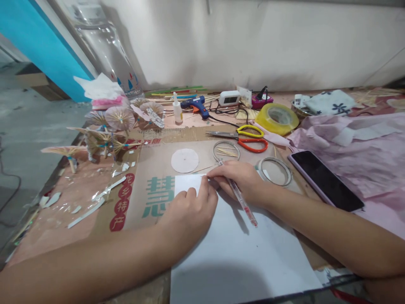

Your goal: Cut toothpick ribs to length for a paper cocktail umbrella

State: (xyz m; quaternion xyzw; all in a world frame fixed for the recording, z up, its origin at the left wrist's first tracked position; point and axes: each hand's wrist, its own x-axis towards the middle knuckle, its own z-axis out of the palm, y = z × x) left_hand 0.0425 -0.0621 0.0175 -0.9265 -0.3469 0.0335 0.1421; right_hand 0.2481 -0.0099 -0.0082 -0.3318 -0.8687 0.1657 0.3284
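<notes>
A white sheet of paper (pixel 253 261) lies on flattened cardboard (pixel 152 160) in front of me. My left hand (pixel 193 213) is over its far left part, fingers bent and index fingertip at the far edge; the thumb is hidden. My right hand (pixel 242 181) meets it there, its fingertips closed together at the edge. A clear pen with red inside (pixel 242 202) is held in the right hand, slanting back towards me. Just beyond the hands are a white paper disc (pixel 184 160) and a grey ring (pixel 226 150) around several thin sticks.
Small paper umbrellas (pixel 119 118) and paper scraps (pixel 109 190) are at the left. Scissors (pixel 245 137), a glue gun (pixel 196 105), a glue bottle (pixel 177 110) and yellow tape (pixel 276 119) sit farther back. A phone (pixel 325 179), another ring (pixel 274 171) and pink cloth (pixel 354 147) lie right.
</notes>
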